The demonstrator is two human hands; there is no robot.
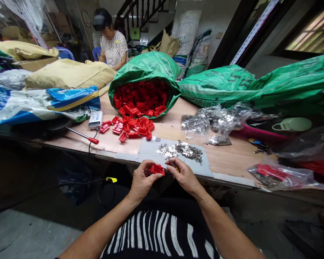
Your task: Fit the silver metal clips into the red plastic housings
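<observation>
Between the thumb and fingers of my left hand [143, 177] is a red plastic part [157, 169], a small hollow casing. My right hand [184, 175] is pinched close to the casing's right end; what it holds, if anything, is too small to make out. Both hands are just in front of the table edge. Behind them, small silvery metal pieces [167, 150] and a heap of darker metal pieces [190, 151] lie on a grey mat [148, 153]. A loose pile of red plastic parts [133, 127] spills from a green sack [148, 63].
A red-handled rod [93, 140] and a white power bank [95, 119] lie on the left. Plastic bags of metal pieces [196, 124], a pink basin [264, 133] and pliers [259, 145] are to the right. A person [113, 45] sits across the table [116, 146].
</observation>
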